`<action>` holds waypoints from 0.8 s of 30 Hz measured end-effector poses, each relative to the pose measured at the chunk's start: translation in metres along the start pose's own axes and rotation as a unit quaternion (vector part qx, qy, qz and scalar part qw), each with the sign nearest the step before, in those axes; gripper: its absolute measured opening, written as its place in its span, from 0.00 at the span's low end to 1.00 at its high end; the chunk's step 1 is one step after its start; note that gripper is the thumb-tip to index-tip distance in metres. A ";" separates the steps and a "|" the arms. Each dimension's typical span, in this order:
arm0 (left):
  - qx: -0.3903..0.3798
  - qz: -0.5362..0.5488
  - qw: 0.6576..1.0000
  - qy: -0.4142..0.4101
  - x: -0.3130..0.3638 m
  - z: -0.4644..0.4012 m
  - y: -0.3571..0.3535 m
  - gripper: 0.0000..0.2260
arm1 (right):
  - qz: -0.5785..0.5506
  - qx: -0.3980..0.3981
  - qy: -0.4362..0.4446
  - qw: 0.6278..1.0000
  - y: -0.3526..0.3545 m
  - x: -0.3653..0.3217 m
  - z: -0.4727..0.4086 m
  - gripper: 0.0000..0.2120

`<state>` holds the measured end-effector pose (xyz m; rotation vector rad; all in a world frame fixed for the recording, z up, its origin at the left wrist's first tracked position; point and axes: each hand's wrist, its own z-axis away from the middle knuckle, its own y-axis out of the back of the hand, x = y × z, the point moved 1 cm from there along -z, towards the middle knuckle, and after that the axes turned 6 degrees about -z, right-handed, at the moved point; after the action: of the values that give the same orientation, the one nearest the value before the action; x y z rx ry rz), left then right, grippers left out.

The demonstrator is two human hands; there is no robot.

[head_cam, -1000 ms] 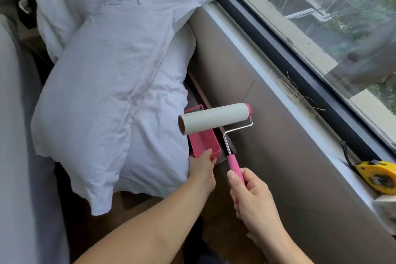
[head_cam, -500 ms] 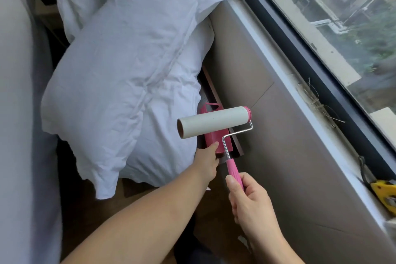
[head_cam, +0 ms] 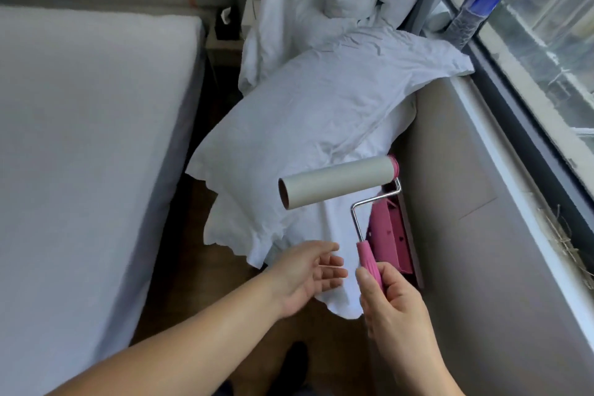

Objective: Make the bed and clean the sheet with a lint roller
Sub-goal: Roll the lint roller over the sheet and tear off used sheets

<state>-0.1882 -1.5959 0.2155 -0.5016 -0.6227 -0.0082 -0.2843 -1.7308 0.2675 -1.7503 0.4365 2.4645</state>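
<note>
1. Pink plastic handle of the lint roller (head_cam: 369,262): our right hand (head_cam: 393,309) wraps it, roller aloft beside the bed (head_cam: 80,138).
2. We judge it light and rigid; grip the handle, never the sticky drum.
3. Left hand (head_cam: 305,273) hangs slack, holding nothing.

Soft daylight pours in from the window (head_cam: 546,42) on the right; the bed (head_cam: 80,138) looks smeared by motion blur, and straight edges bow outward.
</note>
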 end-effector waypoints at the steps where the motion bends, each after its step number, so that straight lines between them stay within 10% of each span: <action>1: 0.013 -0.001 1.000 -0.021 0.008 0.013 0.017 0.10 | 0.002 -0.016 0.008 1.000 -0.011 -0.006 -0.001 0.23; 24: 0.335 0.080 0.931 -0.123 0.026 0.224 0.435 0.08 | 0.149 -0.233 -0.032 0.961 -0.389 -0.038 0.004 0.14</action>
<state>-0.2236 -1.1079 0.1916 0.1177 -0.7799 0.4171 -0.1837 -1.3548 0.2338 -1.8675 0.1203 3.0265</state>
